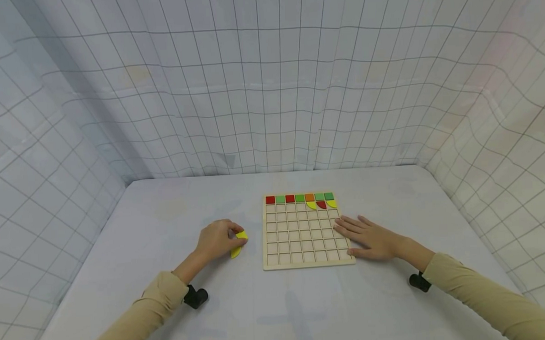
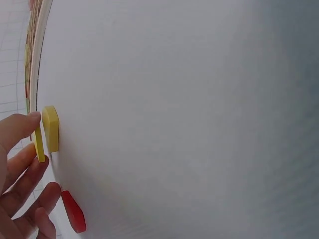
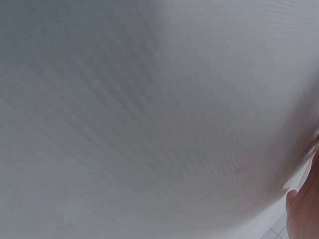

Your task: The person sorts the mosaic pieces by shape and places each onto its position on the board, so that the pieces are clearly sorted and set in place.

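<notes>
My left hand (image 1: 218, 240) pinches a thin yellow piece (image 2: 39, 143) between thumb and fingertips, left of the wooden grid board (image 1: 264, 240). A second yellow piece (image 2: 51, 128) lies on the table close to those fingertips. By the lower fingers in the left wrist view is a red piece (image 2: 74, 212), which the head view does not show. At the board's right edge, my right hand (image 1: 370, 237) rests with its fingers spread over the rim. Only a bit of the right hand (image 3: 304, 206) enters its own wrist view.
Coloured squares, among them a red square (image 1: 270, 200) and an orange square (image 1: 309, 197), fill the board's top row. Below them at the right sit a dark red rounded piece (image 1: 321, 205) and two yellow ones. White gridded curtains (image 1: 275, 115) enclose the white table (image 1: 295, 304).
</notes>
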Tool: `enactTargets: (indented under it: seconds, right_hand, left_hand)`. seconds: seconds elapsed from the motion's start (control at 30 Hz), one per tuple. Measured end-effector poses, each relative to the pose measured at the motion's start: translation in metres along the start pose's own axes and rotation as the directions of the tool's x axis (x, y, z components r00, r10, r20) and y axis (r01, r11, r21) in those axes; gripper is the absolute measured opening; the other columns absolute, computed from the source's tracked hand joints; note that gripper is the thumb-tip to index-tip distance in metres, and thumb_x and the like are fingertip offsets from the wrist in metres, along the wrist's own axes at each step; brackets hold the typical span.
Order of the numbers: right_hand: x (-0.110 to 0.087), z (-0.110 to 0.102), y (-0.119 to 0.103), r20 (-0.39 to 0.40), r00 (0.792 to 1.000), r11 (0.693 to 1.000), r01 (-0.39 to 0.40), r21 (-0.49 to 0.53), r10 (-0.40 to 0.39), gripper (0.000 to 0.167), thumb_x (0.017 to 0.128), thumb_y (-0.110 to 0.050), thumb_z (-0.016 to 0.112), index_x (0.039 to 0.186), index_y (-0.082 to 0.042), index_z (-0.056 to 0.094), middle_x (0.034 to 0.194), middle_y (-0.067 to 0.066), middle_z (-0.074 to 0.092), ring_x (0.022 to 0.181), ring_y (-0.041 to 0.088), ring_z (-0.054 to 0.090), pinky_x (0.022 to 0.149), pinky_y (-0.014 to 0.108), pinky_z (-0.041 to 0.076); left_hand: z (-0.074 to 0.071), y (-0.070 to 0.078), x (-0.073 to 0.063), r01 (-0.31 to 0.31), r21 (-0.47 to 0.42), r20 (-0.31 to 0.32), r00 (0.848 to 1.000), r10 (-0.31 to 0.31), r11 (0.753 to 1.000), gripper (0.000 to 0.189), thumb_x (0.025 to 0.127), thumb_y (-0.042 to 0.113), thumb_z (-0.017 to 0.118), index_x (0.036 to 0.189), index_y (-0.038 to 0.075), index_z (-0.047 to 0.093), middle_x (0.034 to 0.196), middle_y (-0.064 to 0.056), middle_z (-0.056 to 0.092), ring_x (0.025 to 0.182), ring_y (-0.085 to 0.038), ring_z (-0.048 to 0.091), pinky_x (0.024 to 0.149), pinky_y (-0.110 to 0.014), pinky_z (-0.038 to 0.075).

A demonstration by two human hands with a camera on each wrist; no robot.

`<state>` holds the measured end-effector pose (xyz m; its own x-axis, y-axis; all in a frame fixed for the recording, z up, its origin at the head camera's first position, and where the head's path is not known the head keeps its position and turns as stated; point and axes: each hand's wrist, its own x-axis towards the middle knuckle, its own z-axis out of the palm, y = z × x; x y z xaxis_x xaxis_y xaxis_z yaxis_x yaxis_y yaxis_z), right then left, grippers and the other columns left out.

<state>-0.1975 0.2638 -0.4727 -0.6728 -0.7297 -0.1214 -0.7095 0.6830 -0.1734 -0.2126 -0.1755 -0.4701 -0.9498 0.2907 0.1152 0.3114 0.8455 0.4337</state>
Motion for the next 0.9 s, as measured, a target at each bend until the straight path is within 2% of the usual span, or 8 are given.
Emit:
enactTargets:
  seconds: [0.4, 0.7, 0.9]
  right_hand:
    - [0.0, 0.001, 0.001, -0.002, 1.0, 1.0, 0.001, -0.001, -0.001, 0.069, 0.099, -0.05, 0.041, 0.155, -0.016, 0.016, 0.163, 0.005, 0.013, 0.15, 0.029, 0.012, 0.115, 0.06, 0.013]
    - [-0.001, 0.004, 0.003, -0.081, 0.995, 0.999, 0.053, -0.014, -0.054, 0.067, 0.099, -0.044, 0.045, 0.154, -0.012, 0.023, 0.16, 0.011, 0.021, 0.148, 0.031, 0.018, 0.11, 0.064, 0.019]
    - [-0.001, 0.004, 0.002, -0.079, 0.996, 0.999, 0.043, -0.023, -0.045, 0.067, 0.099, -0.045, 0.045, 0.153, -0.012, 0.024, 0.16, 0.011, 0.022, 0.148, 0.031, 0.018, 0.109, 0.064, 0.02]
  left_hand:
    - [0.002, 0.007, 0.009, -0.032, 0.01, -0.04, 0.999, 0.033, 0.999, 0.031, 0.075, 0.035, 0.08, 0.097, 0.013, 0.077, 0.091, 0.001, 0.074, 0.067, -0.006, 0.06, 0.056, -0.022, 0.045]
    - [0.005, 0.018, 0.021, -0.045, 0.011, -0.02, 0.999, 0.045, 0.999, 0.032, 0.076, 0.035, 0.079, 0.099, 0.013, 0.077, 0.094, 0.001, 0.074, 0.068, -0.007, 0.059, 0.058, -0.022, 0.046]
    - [0.009, 0.027, 0.029, -0.056, 0.018, -0.017, 0.998, 0.056, 0.998, 0.033, 0.076, 0.036, 0.079, 0.099, 0.014, 0.077, 0.095, 0.001, 0.074, 0.07, -0.008, 0.059, 0.059, -0.022, 0.047]
